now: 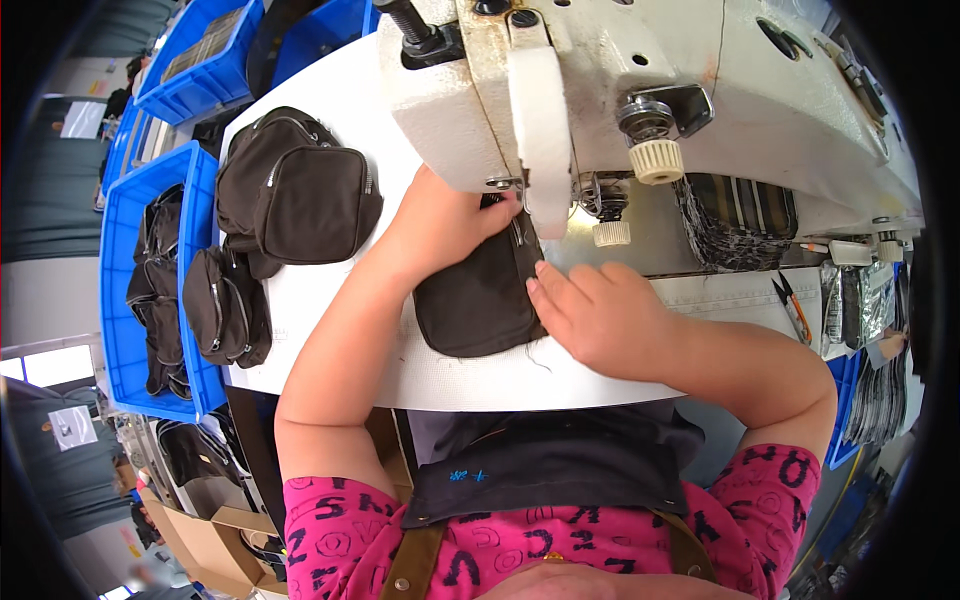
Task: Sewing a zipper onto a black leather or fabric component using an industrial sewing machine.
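Observation:
A dark brown fabric panel (475,300) with rounded corners lies on the white sewing table, its far end under the head of a sewing machine (540,120). A zipper runs near its right edge, and loose threads hang at its near corner. My left hand (445,222) rests over the panel's far left part, fingers closed on the fabric close to the needle area; the machine partly hides the fingertips. On the panel's right edge, my right hand (605,318) has its thumb and forefinger pinched at the seam, the other fingers curled.
Finished-looking dark brown pouches (315,205) are piled at the left, beside a blue crate (112,300) of similar pieces. A stack of plaid fabric pieces (740,222) sits right of the needle. Orange-handled snips (793,308) lie near the table's right end.

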`<state>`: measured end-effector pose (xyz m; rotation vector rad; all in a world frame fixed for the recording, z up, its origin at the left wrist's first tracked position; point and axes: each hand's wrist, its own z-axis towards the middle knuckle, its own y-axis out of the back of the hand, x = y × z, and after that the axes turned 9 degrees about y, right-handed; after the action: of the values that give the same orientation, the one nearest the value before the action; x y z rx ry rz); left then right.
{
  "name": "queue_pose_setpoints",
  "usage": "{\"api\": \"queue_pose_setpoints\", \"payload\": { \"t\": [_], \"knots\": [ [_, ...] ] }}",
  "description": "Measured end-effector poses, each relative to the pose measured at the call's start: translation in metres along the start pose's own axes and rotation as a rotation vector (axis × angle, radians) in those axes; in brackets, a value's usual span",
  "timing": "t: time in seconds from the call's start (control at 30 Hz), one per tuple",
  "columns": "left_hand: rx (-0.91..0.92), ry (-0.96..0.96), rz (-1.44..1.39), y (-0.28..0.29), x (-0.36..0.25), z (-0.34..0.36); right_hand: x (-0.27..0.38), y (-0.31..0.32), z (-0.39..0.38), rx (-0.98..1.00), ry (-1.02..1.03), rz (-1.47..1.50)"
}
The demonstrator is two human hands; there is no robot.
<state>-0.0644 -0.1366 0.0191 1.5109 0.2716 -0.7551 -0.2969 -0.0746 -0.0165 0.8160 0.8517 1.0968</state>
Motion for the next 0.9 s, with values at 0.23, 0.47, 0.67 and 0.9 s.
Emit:
{"api": "queue_pose_setpoints", "payload": {
  "t": [0.23,0.47,0.67,0.9],
  "knots": [
    [-0.005,-0.204,-0.085,-0.016,0.041,0.041,-0.017,-0.007,0.003,0.017,-0.134,0.073],
    [-0.034,-0.299,0.001,-0.031,0.064,0.056,-0.02,-0.005,0.003,0.035,-0.168,0.093],
    [-0.053,-0.26,0.08,-0.03,0.068,0.055,-0.021,-0.005,0.009,0.028,-0.175,0.114],
    [-0.09,-0.004,0.201,0.02,-0.011,-0.018,-0.024,0.004,0.008,0.07,-0.323,0.137]
  ]
}}
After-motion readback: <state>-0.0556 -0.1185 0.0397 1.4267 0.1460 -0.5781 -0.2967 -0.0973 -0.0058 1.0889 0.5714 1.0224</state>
